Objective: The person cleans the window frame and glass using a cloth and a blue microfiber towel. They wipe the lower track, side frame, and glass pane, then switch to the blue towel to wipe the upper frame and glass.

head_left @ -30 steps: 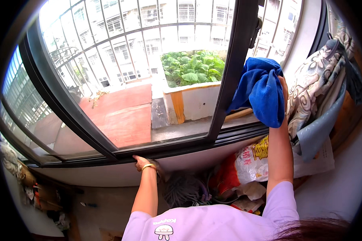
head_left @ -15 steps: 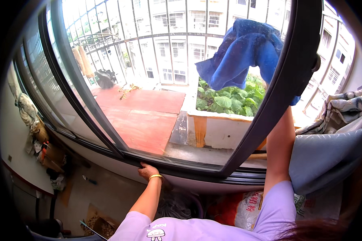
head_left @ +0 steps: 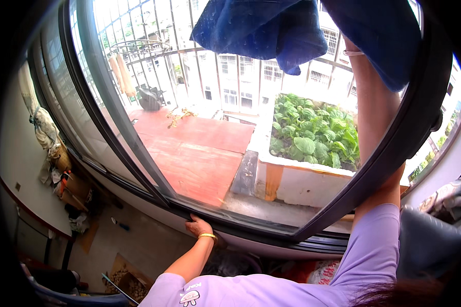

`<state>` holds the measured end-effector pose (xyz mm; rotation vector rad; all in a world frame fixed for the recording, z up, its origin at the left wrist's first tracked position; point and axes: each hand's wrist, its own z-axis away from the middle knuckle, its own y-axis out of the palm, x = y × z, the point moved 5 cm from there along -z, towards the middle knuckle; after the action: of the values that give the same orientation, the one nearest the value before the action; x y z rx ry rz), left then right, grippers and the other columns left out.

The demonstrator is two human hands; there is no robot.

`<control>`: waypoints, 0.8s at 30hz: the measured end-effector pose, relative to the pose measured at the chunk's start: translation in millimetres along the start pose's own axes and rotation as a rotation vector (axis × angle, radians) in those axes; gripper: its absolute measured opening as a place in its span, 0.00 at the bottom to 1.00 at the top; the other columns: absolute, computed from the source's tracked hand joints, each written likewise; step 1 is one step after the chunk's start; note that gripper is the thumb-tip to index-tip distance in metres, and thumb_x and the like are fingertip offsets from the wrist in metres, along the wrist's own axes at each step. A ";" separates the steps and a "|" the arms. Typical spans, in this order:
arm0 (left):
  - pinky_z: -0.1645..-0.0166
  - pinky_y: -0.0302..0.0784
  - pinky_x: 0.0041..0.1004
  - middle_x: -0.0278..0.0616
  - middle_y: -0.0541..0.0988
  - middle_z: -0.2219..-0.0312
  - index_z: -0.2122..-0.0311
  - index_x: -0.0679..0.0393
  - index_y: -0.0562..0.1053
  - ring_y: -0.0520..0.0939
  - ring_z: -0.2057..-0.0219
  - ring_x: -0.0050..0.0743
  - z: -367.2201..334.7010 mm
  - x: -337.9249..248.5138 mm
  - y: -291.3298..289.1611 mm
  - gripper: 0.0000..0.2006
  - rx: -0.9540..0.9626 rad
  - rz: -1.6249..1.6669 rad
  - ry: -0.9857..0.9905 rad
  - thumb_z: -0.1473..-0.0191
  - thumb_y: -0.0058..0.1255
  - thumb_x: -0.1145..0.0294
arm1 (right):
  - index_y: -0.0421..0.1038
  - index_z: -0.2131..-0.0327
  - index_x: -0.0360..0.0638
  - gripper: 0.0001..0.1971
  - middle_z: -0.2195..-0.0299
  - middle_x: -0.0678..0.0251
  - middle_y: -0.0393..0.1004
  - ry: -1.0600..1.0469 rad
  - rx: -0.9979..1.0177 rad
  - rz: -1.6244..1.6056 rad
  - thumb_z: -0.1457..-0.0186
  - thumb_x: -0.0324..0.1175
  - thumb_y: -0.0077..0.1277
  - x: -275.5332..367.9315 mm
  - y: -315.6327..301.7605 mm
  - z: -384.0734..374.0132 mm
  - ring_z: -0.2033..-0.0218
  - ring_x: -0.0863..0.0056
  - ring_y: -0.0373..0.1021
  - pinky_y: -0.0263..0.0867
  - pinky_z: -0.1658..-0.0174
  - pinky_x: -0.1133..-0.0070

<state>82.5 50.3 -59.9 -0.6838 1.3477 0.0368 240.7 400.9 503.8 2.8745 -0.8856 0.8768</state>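
My right arm (head_left: 376, 97) reaches out past the side of the sliding window's dark frame (head_left: 374, 189) and up behind the glass. A blue cloth (head_left: 261, 30) is in my right hand at the upper part of the outer side of the pane. It hangs in folds and hides the fingers; a bracelet shows at the wrist. My left hand (head_left: 200, 226), with a yellow bangle, grips the edge of the lower window frame (head_left: 230, 219) on the room side.
Outside stand a white planter box (head_left: 307, 184) of leafy green plants (head_left: 315, 133) and a reddish board (head_left: 189, 148). Metal bars (head_left: 189, 77) close off the ledge. Grey-blue fabric (head_left: 430, 235) lies at the right. Indoors, an open box (head_left: 125, 279) sits on the floor.
My right arm has stretched farther out and up behind the glass, carrying the blue cloth higher. My left hand stays at the frame. The view has shifted slightly.
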 end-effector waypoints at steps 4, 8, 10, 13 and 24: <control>0.50 0.67 0.48 0.70 0.70 0.59 0.56 0.76 0.65 0.71 0.56 0.66 -3.7 3.9 1.2 0.24 -0.010 -0.006 -0.002 0.40 0.43 0.56 | 0.68 0.53 0.37 0.17 0.58 0.63 0.73 0.014 0.122 0.051 0.39 0.39 0.47 -4.8 36.3 6.9 0.57 0.74 0.68 0.65 0.52 0.77; 0.50 0.66 0.47 0.69 0.70 0.59 0.57 0.75 0.66 0.72 0.56 0.65 -2.7 3.5 7.3 0.24 -0.011 -0.028 0.027 0.40 0.43 0.57 | 0.68 0.53 0.36 0.18 0.58 0.63 0.73 0.108 0.337 0.091 0.39 0.40 0.47 -31.0 77.7 46.9 0.57 0.74 0.68 0.65 0.52 0.77; 0.50 0.66 0.47 0.69 0.70 0.59 0.57 0.75 0.66 0.72 0.56 0.65 -18.4 13.6 -15.1 0.23 -0.071 -0.041 -0.001 0.40 0.44 0.57 | 0.68 0.53 0.36 0.18 0.58 0.63 0.73 0.169 0.507 -0.002 0.39 0.40 0.47 -69.0 125.9 87.7 0.57 0.74 0.68 0.64 0.51 0.77; 0.50 0.66 0.48 0.68 0.70 0.60 0.58 0.75 0.66 0.72 0.56 0.65 3.6 -3.8 5.2 0.23 0.016 0.000 -0.010 0.41 0.45 0.57 | 0.68 0.52 0.36 0.18 0.58 0.63 0.73 0.322 0.719 0.030 0.38 0.41 0.46 -87.4 136.8 153.6 0.57 0.75 0.68 0.64 0.51 0.77; 0.49 0.65 0.47 0.70 0.69 0.59 0.57 0.77 0.65 0.71 0.56 0.65 -8.9 8.4 4.9 0.26 -0.011 -0.004 0.022 0.41 0.44 0.55 | 0.69 0.53 0.35 0.22 0.61 0.63 0.74 0.818 1.114 -0.201 0.38 0.46 0.43 -87.7 147.4 271.5 0.58 0.75 0.68 0.64 0.52 0.78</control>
<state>74.8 47.0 -70.2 -0.6978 1.3681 0.0340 242.7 277.3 207.4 2.5400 0.0553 2.8588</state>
